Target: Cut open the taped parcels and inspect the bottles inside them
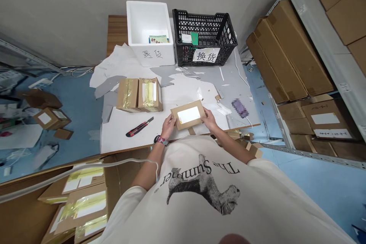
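Knife (pixel 140 126) before paired boxes (pixel 138 94)

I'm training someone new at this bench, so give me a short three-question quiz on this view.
1. True or false: the white bin stands to the left of the black crate.
2. Where does the red-and-black utility knife lie?
A. On the table, on the near side of the two taped boxes
B. Inside the black crate
C. On top of the two taped boxes
3. Fill in: the left hand and right hand hold a cardboard box with a white ____ facing up.

Key: 1 true; 2 A; 3 label
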`<state>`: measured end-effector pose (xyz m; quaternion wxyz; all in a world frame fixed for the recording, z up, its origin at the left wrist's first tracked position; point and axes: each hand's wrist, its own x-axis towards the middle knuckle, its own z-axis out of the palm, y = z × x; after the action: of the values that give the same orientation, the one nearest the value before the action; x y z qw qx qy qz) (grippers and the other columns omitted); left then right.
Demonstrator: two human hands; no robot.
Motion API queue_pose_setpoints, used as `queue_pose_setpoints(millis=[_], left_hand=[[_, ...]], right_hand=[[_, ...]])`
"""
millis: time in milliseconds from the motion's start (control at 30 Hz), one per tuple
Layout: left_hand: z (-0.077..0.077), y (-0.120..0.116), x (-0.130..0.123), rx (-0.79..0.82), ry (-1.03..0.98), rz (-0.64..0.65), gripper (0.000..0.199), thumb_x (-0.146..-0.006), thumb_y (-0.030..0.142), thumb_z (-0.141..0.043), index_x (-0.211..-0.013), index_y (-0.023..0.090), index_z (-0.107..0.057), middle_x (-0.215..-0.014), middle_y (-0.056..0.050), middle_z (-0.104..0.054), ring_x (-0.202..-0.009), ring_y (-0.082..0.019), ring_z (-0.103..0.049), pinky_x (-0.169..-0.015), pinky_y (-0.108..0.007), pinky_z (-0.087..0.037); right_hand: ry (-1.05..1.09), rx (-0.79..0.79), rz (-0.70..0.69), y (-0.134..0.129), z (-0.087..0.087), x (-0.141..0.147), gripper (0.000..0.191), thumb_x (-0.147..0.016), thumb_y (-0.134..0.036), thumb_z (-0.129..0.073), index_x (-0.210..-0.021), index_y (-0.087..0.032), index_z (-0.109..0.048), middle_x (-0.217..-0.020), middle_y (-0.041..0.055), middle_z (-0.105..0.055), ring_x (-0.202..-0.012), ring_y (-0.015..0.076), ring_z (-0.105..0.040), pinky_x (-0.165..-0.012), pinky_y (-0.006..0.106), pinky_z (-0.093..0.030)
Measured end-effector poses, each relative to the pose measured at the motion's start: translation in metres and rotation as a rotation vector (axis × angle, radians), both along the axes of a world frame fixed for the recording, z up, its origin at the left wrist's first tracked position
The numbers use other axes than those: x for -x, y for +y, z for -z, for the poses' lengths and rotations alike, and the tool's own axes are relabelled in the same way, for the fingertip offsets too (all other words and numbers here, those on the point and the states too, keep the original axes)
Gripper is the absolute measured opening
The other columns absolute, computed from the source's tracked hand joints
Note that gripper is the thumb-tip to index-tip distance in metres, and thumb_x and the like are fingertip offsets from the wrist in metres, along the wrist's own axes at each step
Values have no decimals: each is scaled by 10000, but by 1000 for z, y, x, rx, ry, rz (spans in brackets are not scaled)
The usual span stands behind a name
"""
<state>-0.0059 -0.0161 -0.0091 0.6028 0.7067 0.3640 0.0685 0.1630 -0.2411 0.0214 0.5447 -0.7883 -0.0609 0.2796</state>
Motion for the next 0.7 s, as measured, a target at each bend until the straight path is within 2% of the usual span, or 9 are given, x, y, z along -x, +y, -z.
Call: queue_pose_setpoints(millis=[67, 167, 233, 300, 400, 467, 533, 600, 700], left_hand=[[-14, -5, 5, -45, -90, -22, 632, -1117, 630, -597, -1585, 218, -705, -1517, -163, -709, -1457, -300, -684, -1265, -461, -563], [-42, -15, 10, -195, -238, 68, 613, -1127, 635, -596, -1555, 218, -730, -1674, -181, -597, -1613, -339, -563, -1377, -512, -458], [-57, -22, 10, -273, -253, 165, 549, -1141, 636, -581, -1445, 226, -783, -1700, -173, -585, -1647, -363, -520, -1399, -556, -424], [-64, -27, 7, -296, -235, 205, 486, -1153, 631, -561, -1274, 236, -817, -1654, -161, -629, -1628, -370, -536, -1395, -568, -425], [-53, -25, 2, -223, -185, 73, 466, -1176, 618, -507, -1073, 241, -761, -1544, -158, -694, -1535, -345, -614, -1332, -528, -497], [-37, -17, 1, -91, -117, -66, 487, -1193, 613, -432, -1079, 238, -721, -1458, -161, -727, -1419, -315, -688, -1237, -482, -576], [-20, -8, 3, 66, -43, -160, 507, -1198, 620, -378, -1215, 236, -709, -1386, -152, -756, -1297, -282, -751, -1132, -440, -634], [-5, 2, 7, 160, 10, -197, 540, -1194, 629, -381, -1446, 244, -663, -1391, -141, -775, -1238, -259, -787, -1068, -411, -657], [9, 12, 14, 134, 36, -155, 621, -1173, 627, -450, -1625, 235, -617, -1437, -147, -795, -1256, -274, -796, -1036, -405, -665]], right_hand=[[37, -50, 27, -7, -3, -6, 696, -785, -440, -674, -1465, -291, -666, -1527, 122, -712, -1339, 307, -708, -1080, 459, -636], [218, -71, 84, -14, -8, -13, 531, -928, -657, -566, -1302, -288, -639, -1330, 128, -789, -1197, 315, -758, -972, 487, -671], [338, -82, 90, -14, -8, -12, 604, -975, -830, -470, -1229, -301, -612, -1223, 120, -798, -1117, 324, -774, -914, 518, -687], [377, -109, 113, -10, -7, -9, 665, -947, -920, -505, -1201, -312, -593, -1199, 107, -790, -1084, 316, -773, -888, 521, -696], [273, -138, 220, -1, -6, -4, 645, -846, -829, -750, -1195, -315, -578, -1257, 73, -762, -1108, 265, -756, -924, 451, -698], [155, -139, 243, 4, -7, -2, 634, -783, -709, -855, -1188, -304, -584, -1305, 65, -735, -1138, 241, -755, -977, 413, -682], [51, -120, 190, 8, -8, -1, 613, -777, -643, -867, -1200, -287, -601, -1313, 75, -728, -1150, 247, -769, -1018, 410, -665], [-26, -91, 111, 10, -9, 0, 641, -814, -618, -831, -1311, -272, -619, -1301, 86, -740, -1161, 268, -788, -1042, 424, -656], [-83, -24, 16, 12, -8, 3, 800, -870, -555, -767, -1591, -263, -577, -1317, 86, -756, -1228, 288, -787, -1115, 452, -634]])
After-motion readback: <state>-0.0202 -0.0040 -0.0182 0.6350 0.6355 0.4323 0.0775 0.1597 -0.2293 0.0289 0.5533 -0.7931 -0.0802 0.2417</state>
